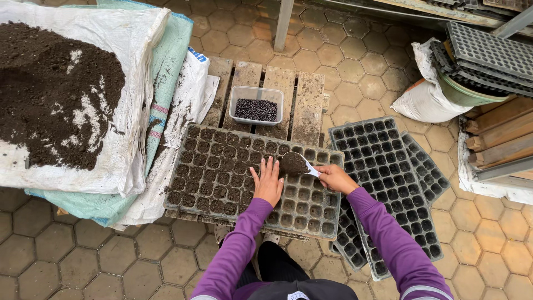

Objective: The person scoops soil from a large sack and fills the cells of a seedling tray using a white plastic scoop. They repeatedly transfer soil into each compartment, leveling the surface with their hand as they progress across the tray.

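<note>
Pallet-top seed tray half soil-filled; tub holds seeds.

Your left hand flat on the seedling tray, your right hand holding a soil-filled scoop just beside it, seed tub at twelve o'clock, soil heap at ten o'clock

Ground: hexagonal paving stones, tan-brown, dark joints, mossy in places. Low wooden pallet on paving, weathered slats. Left: white woven sack sheet spread flat, heap of dark soil on top, teal sheet beneath. Upper right: stack of black seedling trays resting on white sack. Right edge: stacked timber planks. Grey metal post at top centre. Light: soft, even daylight, no hard shadows.
</note>
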